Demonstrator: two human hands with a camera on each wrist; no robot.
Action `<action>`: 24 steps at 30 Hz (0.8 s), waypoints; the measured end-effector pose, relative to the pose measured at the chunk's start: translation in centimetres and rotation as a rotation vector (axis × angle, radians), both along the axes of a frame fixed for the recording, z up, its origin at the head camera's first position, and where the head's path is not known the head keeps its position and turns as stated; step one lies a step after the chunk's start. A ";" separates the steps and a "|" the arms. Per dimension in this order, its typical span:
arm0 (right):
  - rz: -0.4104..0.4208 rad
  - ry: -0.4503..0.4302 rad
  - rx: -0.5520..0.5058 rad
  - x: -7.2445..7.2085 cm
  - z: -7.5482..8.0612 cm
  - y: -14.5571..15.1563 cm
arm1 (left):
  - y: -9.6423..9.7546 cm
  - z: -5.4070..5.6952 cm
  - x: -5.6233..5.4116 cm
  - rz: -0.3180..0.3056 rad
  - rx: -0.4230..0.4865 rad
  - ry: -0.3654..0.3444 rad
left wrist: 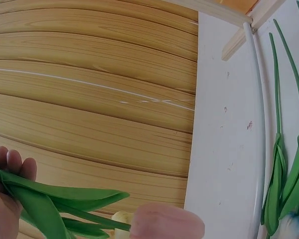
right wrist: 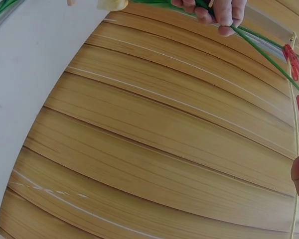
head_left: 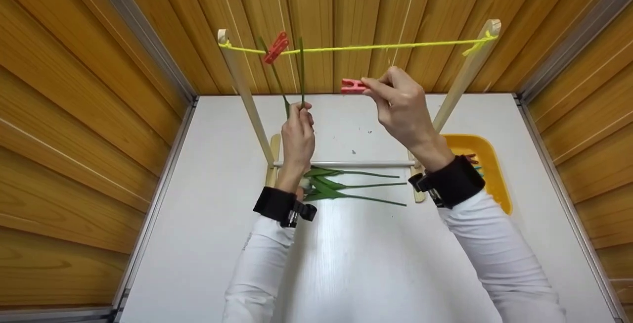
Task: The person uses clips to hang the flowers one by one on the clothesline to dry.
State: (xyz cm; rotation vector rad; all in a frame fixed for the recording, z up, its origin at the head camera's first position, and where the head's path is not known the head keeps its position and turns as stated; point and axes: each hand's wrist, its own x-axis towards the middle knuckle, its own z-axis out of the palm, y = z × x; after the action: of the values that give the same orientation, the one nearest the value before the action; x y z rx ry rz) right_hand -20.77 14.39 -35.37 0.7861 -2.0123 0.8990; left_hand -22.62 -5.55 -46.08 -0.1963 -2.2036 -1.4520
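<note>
A yellow string (head_left: pixel 376 47) runs between two wooden posts. Near its left end, a red clothespin (head_left: pixel 276 47) clips a green stem (head_left: pixel 278 83) to it. Beside that stem my left hand (head_left: pixel 298 137) grips an artificial tulip with its stem (head_left: pixel 301 70) pointing up, the tip reaching over the string in the head view. Its pink bloom (left wrist: pixel 167 220) and green leaves (left wrist: pixel 79 195) show in the left wrist view, with a pale yellow bloom (left wrist: pixel 121 218) partly hidden behind. My right hand (head_left: pixel 405 108) pinches a pink clothespin (head_left: pixel 352 86) below the string, right of the stems.
Several tulips (head_left: pixel 366 185) lie on the white table, stems to the right, blooms mostly hidden by my left arm. A white rod (head_left: pixel 346 163) joins the feet of the left post (head_left: pixel 247 108) and right post (head_left: pixel 465 78). At right, a yellow tray (head_left: pixel 500 184) holds more clothespins.
</note>
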 end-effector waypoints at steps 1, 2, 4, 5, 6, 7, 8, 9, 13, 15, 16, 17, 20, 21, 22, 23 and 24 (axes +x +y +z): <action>-0.002 0.000 0.012 -0.1 0.4 -0.1 | 0.0 0.0 0.0 0.000 -0.001 0.000; -0.005 0.001 0.025 -0.1 0.7 -0.3 | 0.0 0.0 0.0 -0.001 -0.003 0.001; -0.014 0.000 0.058 -0.3 1.5 -0.5 | 0.0 0.0 0.0 -0.003 -0.007 -0.001; -0.020 -0.002 0.078 -0.4 1.8 -0.6 | 0.0 0.0 0.0 -0.003 -0.010 -0.001; -0.025 -0.002 0.096 -0.6 2.2 -0.7 | 0.0 0.0 0.0 -0.003 -0.010 -0.002; -0.027 -0.004 0.114 -0.7 2.6 -0.8 | -0.1 0.0 0.0 -0.001 -0.011 -0.002; -0.029 -0.007 0.131 -0.8 2.9 -0.9 | -0.1 0.0 0.0 0.001 -0.012 -0.001; -0.030 -0.010 0.145 -0.9 3.2 -1.0 | -0.1 0.0 0.1 0.002 -0.012 0.000; -0.033 -0.031 0.179 -1.4 4.3 -1.4 | -0.1 0.0 0.1 0.004 -0.021 0.006; -0.035 -0.051 0.193 -1.8 4.8 -1.7 | -0.2 0.0 0.1 0.002 -0.023 0.010; -0.037 -0.062 0.205 -2.0 5.1 -1.9 | -0.2 0.0 0.0 0.002 -0.023 0.010; -0.036 -0.074 0.217 -2.2 5.3 -2.1 | -0.2 0.0 0.0 0.004 -0.021 0.011; -0.033 -0.103 0.264 -2.7 5.9 -2.6 | -0.2 0.1 0.0 0.009 -0.022 0.006; -0.032 -0.110 0.274 -2.9 6.1 -2.8 | -0.2 0.1 0.0 0.009 -0.027 0.002; -0.034 -0.116 0.285 -3.1 6.2 -3.0 | -0.2 0.1 0.0 0.008 -0.031 -0.002; -0.036 -0.122 0.295 -3.2 6.3 -3.1 | -0.2 0.0 0.0 0.008 -0.036 -0.005; -0.040 -0.128 0.305 -3.4 6.4 -3.3 | -0.3 0.0 0.0 0.007 -0.039 -0.007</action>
State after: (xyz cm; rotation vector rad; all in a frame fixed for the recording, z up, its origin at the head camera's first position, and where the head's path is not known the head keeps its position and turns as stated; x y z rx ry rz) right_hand -24.21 11.11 -28.93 0.8678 -2.3039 0.6406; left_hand -22.67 -5.81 -46.06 -0.1972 -2.2377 -1.4090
